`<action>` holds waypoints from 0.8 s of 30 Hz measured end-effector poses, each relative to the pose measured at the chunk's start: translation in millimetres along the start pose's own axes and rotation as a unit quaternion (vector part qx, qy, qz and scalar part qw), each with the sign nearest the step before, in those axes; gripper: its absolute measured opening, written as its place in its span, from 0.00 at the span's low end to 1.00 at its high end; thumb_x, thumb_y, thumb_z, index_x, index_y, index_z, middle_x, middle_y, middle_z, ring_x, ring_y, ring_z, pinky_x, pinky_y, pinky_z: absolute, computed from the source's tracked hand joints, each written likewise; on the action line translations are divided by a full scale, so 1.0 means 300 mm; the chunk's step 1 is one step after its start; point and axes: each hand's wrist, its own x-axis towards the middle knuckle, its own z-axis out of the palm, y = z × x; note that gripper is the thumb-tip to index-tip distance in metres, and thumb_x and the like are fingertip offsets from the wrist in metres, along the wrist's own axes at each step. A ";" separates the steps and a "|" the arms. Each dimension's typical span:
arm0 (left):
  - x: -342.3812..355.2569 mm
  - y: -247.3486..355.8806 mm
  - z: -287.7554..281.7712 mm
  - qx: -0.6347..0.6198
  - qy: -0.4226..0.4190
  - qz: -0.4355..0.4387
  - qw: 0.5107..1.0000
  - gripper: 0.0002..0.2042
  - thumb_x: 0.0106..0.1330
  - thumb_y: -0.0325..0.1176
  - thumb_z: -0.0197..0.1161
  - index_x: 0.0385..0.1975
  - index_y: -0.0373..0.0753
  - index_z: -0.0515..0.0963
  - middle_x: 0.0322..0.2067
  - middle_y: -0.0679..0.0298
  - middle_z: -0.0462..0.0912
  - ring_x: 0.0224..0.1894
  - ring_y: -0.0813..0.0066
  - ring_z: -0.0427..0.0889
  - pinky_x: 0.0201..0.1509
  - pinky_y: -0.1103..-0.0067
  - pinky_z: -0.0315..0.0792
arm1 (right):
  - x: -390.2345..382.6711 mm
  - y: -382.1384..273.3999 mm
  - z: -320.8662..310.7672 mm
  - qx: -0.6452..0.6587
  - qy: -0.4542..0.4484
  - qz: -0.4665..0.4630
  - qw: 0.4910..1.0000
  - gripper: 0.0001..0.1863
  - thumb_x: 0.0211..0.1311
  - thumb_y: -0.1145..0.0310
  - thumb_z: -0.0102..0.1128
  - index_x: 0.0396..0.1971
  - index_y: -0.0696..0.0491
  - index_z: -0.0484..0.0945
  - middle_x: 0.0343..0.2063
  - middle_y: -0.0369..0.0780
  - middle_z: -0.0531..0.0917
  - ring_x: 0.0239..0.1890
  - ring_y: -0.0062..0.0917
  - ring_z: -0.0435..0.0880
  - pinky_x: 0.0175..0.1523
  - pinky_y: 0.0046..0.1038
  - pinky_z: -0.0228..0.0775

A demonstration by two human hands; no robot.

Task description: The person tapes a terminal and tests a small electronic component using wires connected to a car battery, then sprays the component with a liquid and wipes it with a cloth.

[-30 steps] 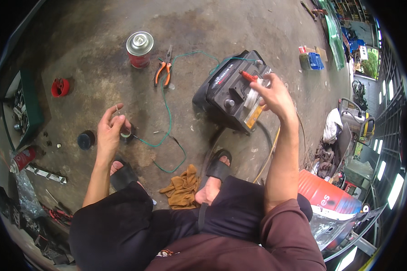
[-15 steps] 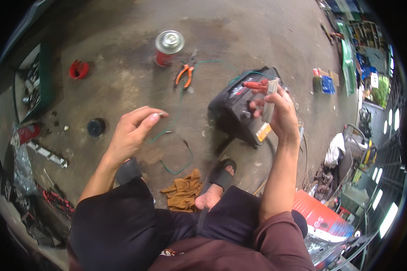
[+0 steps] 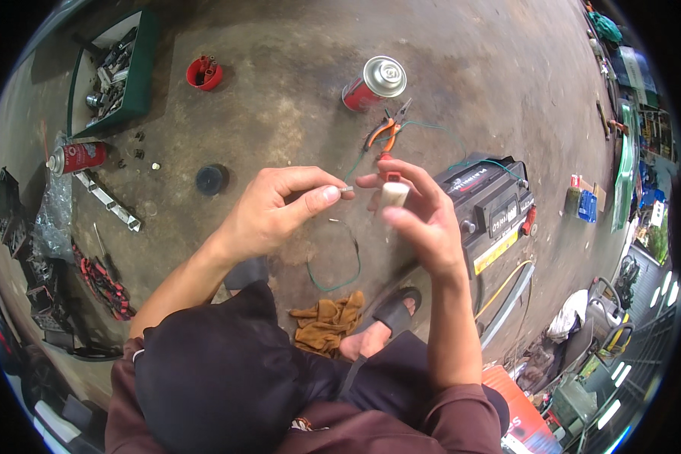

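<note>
My left hand (image 3: 284, 208) pinches a small silvery metal piece (image 3: 346, 189) between thumb and forefinger. Close beside it, my right hand (image 3: 424, 219) has its fingers curled round a whitish piece (image 3: 394, 195) with a red part at its far end. Its exact kind I cannot make out. Below my hands a thin green wire (image 3: 333, 287) loops on the floor, and green wire also runs past the orange-handled pliers (image 3: 384, 135) toward a black battery (image 3: 480, 200) to the right of my right hand.
A red can with a metal top (image 3: 374, 82) stands beyond the pliers. Far left are a green box of metal parts (image 3: 142, 76), a red cup (image 3: 205, 73), a black round cap (image 3: 212, 179) and a red spray can (image 3: 79, 157). Brown gloves (image 3: 327, 324) lie by my foot.
My right hand has come down and left with the whitish piece, close to my left hand. My left hand has moved right. The whole view has shifted, showing more of the left side.
</note>
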 end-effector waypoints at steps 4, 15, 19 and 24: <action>0.006 0.041 -0.002 -0.011 0.023 -0.009 1.000 0.11 0.78 0.34 0.68 0.47 0.31 0.88 0.35 0.66 0.88 0.33 0.84 0.81 0.39 0.82 0.73 | -0.009 -0.021 0.050 -0.055 0.043 0.011 0.997 0.34 0.65 0.78 0.75 0.71 0.56 0.74 0.55 0.43 0.89 0.58 0.25 0.87 0.64 0.29 0.79; 0.041 0.102 -0.008 0.071 0.039 -0.068 0.994 0.10 0.72 0.34 0.72 0.38 0.31 0.89 0.26 0.72 0.84 0.31 0.89 0.77 0.34 0.83 0.69 | 0.005 0.016 0.116 -0.363 0.096 -0.113 0.920 0.34 0.59 0.79 0.80 0.67 0.58 0.79 0.50 0.42 0.91 0.52 0.22 0.90 0.56 0.26 0.82; 0.051 0.124 -0.012 0.104 0.037 -0.098 0.989 0.11 0.70 0.35 0.72 0.37 0.32 0.90 0.24 0.71 0.83 0.30 0.89 0.76 0.33 0.82 0.68 | 0.004 0.015 0.124 -0.432 0.105 -0.142 0.884 0.34 0.56 0.77 0.82 0.65 0.55 0.81 0.46 0.41 0.93 0.48 0.23 0.93 0.51 0.25 0.84; 0.053 0.096 -0.004 0.170 0.050 -0.041 0.983 0.11 0.68 0.36 0.73 0.37 0.32 0.89 0.23 0.64 0.84 0.27 0.82 0.77 0.32 0.76 0.71 | 0.000 0.034 0.123 -0.443 0.092 -0.163 0.877 0.36 0.55 0.76 0.81 0.66 0.53 0.79 0.47 0.44 0.92 0.50 0.35 0.94 0.53 0.33 0.87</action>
